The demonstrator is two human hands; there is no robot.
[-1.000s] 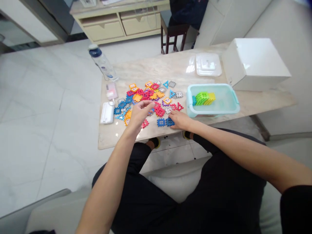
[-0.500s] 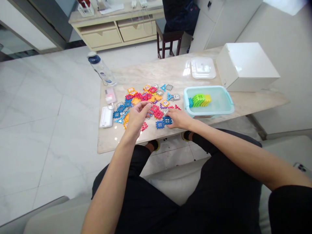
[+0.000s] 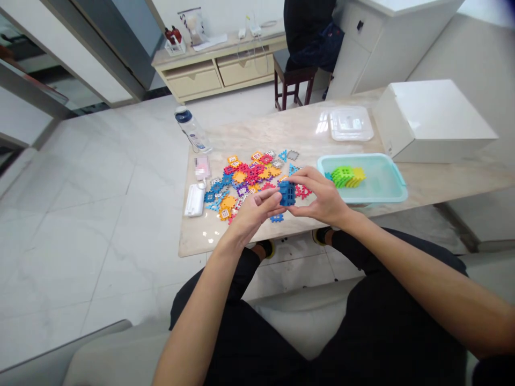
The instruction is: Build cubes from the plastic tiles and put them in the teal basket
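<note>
My left hand (image 3: 256,212) and my right hand (image 3: 322,197) meet above the front part of the table. Between their fingertips are dark blue square building tiles (image 3: 287,194) with window cut-outs, seemingly stacked together; how many I cannot tell. Below them another blue tile (image 3: 277,218) lies flat by the table's front edge. Left of and behind my hands spreads a pile of interlocking tiles (image 3: 240,177) in red, orange, purple, blue and grey. Some red tiles (image 3: 302,191) lie partly hidden behind my right hand.
A pale turquoise tub (image 3: 382,179) holds green and yellow tiles (image 3: 344,177) on the right. Behind it are a clear lid (image 3: 351,124) and a white box (image 3: 442,115). A water bottle (image 3: 193,131) and a white case (image 3: 195,200) stand left. A person (image 3: 309,32) sits beyond.
Both hands have come together, and blue tiles are lifted off the table between them. Earlier my left hand hovered over the pile while my right touched a blue tile. The view has shifted.
</note>
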